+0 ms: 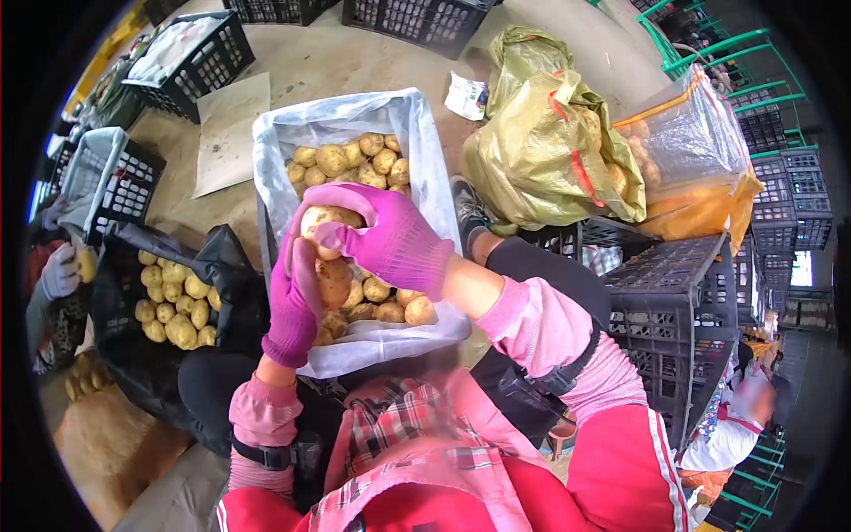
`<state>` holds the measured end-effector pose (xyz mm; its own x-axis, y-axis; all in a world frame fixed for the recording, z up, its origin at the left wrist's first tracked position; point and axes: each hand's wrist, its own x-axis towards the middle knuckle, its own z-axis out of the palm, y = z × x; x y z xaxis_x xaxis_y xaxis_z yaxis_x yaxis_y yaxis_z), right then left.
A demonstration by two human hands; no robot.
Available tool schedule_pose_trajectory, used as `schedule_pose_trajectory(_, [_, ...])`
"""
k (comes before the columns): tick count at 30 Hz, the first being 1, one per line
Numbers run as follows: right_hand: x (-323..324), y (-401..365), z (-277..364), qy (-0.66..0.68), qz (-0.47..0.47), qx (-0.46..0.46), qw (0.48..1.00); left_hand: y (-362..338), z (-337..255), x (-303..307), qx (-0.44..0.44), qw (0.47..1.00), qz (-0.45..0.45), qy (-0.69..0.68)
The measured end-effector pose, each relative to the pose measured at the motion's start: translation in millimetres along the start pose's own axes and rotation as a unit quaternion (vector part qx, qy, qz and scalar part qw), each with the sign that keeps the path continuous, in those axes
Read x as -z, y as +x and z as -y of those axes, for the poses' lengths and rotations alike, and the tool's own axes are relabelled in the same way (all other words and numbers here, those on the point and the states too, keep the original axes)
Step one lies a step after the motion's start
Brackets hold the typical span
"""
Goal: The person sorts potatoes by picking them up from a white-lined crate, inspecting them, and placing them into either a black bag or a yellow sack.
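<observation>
Both my hands wear pink-purple knit gloves, over a crate lined with white cloth. My right hand has its fingers curled over a potato, with the thumb across its lower side. My left hand comes up from the left and cups a second potato just below the first. The two potatoes are close together; whether they touch is partly hidden by the thumb. Many loose potatoes lie in the crate beneath and beyond my hands.
At left, a black bag holds more potatoes, and another person's gloved hand has a potato. Olive woven sacks and an orange-and-clear bag stand at right. Black crates are beside my right leg; others stand farther back.
</observation>
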<state>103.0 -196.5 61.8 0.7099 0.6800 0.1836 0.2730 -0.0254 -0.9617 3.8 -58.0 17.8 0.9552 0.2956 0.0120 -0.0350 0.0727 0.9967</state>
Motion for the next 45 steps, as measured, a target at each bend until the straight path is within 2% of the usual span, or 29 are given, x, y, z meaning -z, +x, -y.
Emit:
schedule_pose_trajectory(1, [0.4, -1.1, -2.1, -0.001, 0.001, 0.006, 1.000, -0.6, 4.4, 0.5, 0.019, 0.999, -0.012, -0.033])
schedule_pose_trajectory(2, [-0.6, -0.7, -8.1, -0.065, -0.005, 0.067, 0.996, -2.9, 23.2, 12.9, -0.127, 0.956, -0.015, 0.264])
schedule_pose_trajectory(4, [0.0, -2.1, -5.9, 0.026, -0.002, -0.010, 1.000, -2.9, 27.4, 16.9, -0.049, 0.973, 0.017, 0.224])
schedule_pose_trajectory(5, [6.0, -3.1, 14.1, 0.118, 0.022, -0.124, 0.985, -0.9, 13.8, 13.3, -0.121, 0.959, 0.019, 0.257])
schedule_pose_trajectory(6, [7.4, -2.5, 11.9, 0.160, 0.003, -0.096, 0.982, 1.3, 0.5, 9.4, -0.193, 0.937, 0.015, 0.290])
schedule_pose_trajectory(7, [11.8, -2.7, 13.7, 0.207, -0.012, -0.138, 0.969, -1.2, -12.3, 4.1, -0.106, 0.972, 0.028, 0.207])
schedule_pose_trajectory(8, [11.3, -1.2, 23.0, 0.293, -0.073, -0.173, 0.938, 1.0, -10.7, 5.4, 0.011, 0.998, 0.059, 0.024])
schedule_pose_trajectory(10, [23.9, 1.0, 9.7, 0.325, -0.067, -0.173, 0.927, 4.2, -12.3, 6.7, 0.205, 0.927, 0.042, -0.311])
schedule_pose_trajectory(13, [27.9, -3.6, 12.5, 0.104, 0.083, -0.219, 0.967, 8.3, -15.7, 6.5, 0.179, 0.910, -0.012, -0.373])
schedule_pose_trajectory(14, [14.1, -8.9, 1.5, 0.080, 0.099, -0.170, 0.977, 10.1, -6.7, 7.4, 0.043, 0.984, -0.028, -0.172])
schedule_pose_trajectory(15, [3.9, -13.8, 6.2, 0.037, 0.104, -0.204, 0.973, 12.0, -1.5, 7.1, -0.094, 0.994, -0.041, 0.041])
schedule_pose_trajectory(16, [-4.2, -17.6, 9.3, -0.005, 0.107, -0.238, 0.965, 12.2, 3.2, 7.4, -0.225, 0.940, -0.049, 0.251])
schedule_pose_trajectory(17, [-10.0, -18.5, 1.8, -0.155, 0.094, -0.180, 0.967, 8.0, 6.6, 10.8, -0.122, 0.976, -0.016, 0.177])
schedule_pose_trajectory(19, [-8.1, -17.8, -4.8, -0.154, 0.096, -0.126, 0.975, 5.7, -22.0, 15.1, 0.048, 0.995, 0.010, 0.084])
schedule_pose_trajectory(21, [-3.5, -12.6, -6.2, -0.104, 0.108, -0.073, 0.986, 4.1, -27.9, 18.7, 0.105, 0.994, 0.007, 0.025])
schedule_pose_trajectory(25, [12.3, -2.2, 23.9, 0.156, 0.216, -0.231, 0.935, 2.4, -24.6, 15.0, 0.042, 0.999, -0.006, -0.024])
schedule_pose_trajectory(26, [13.9, -2.9, 23.9, 0.155, 0.228, -0.230, 0.933, 0.5, -26.5, 13.1, 0.016, 1.000, -0.003, -0.012])
schedule_pose_trajectory(28, [12.8, -5.3, 28.0, 0.161, 0.247, -0.223, 0.929, -5.3, -36.1, 8.4, 0.043, 0.989, 0.027, -0.139])
schedule_pose_trajectory(31, [4.4, -12.2, 39.7, 0.195, 0.269, -0.213, 0.919, -19.4, -54.4, 23.9, 0.003, 0.987, 0.051, -0.150])
schedule_pose_trajectory(33, [-17.4, -20.6, 64.0, 0.272, 0.228, -0.264, 0.897, -25.8, -44.1, 28.7, -0.075, 0.994, -0.062, -0.044])
schedule_pose_trajectory(34, [-25.7, -22.1, 59.7, 0.305, 0.258, -0.232, 0.887, -23.8, -27.3, 37.8, -0.151, 0.979, -0.109, 0.083])
schedule_pose_trajectory(35, [-40.3, -32.7, 68.1, 0.340, 0.231, -0.239, 0.880, -25.6, -12.0, 41.1, -0.071, 0.982, -0.126, -0.120])
schedule_pose_trajectory(36, [-53.5, -41.0, 72.5, 0.363, 0.233, -0.245, 0.868, -27.6, -3.4, 45.8, -0.019, 0.967, -0.150, -0.203])
schedule_pose_trajectory(37, [-75.2, -44.4, 87.4, 0.384, 0.271, -0.206, 0.858, -35.1, -8.8, 52.9, -0.004, 0.967, -0.200, -0.159])
schedule_pose_trajectory(38, [-94.9, -53.8, 101.2, 0.335, 0.268, -0.209, 0.879, -35.9, 9.5, 54.8, -0.071, 0.946, -0.258, -0.183])
schedule_pose_trajectory(39, [-115.8, -52.8, 113.0, 0.333, 0.321, -0.180, 0.868, -47.9, 12.3, 64.5, -0.134, 0.945, -0.276, -0.112])
schedule_pose_trajectory(40, [-132.1, -54.3, 137.9, 0.333, 0.357, -0.161, 0.857, -59.3, 13.2, 67.3, -0.158, 0.931, -0.292, -0.152])
schedule_pose_trajectory(42, [-173.3, -56.1, 178.7, 0.322, 0.436, -0.108, 0.833, -76.4, 17.1, 69.1, -0.106, 0.924, -0.306, -0.205])
schedule_pose_trajectory(45, [-234.7, -57.2, 261.1, 0.325, 0.508, -0.137, 0.786, -105.5, 26.7, 73.7, -0.033, 0.911, -0.317, -0.263])
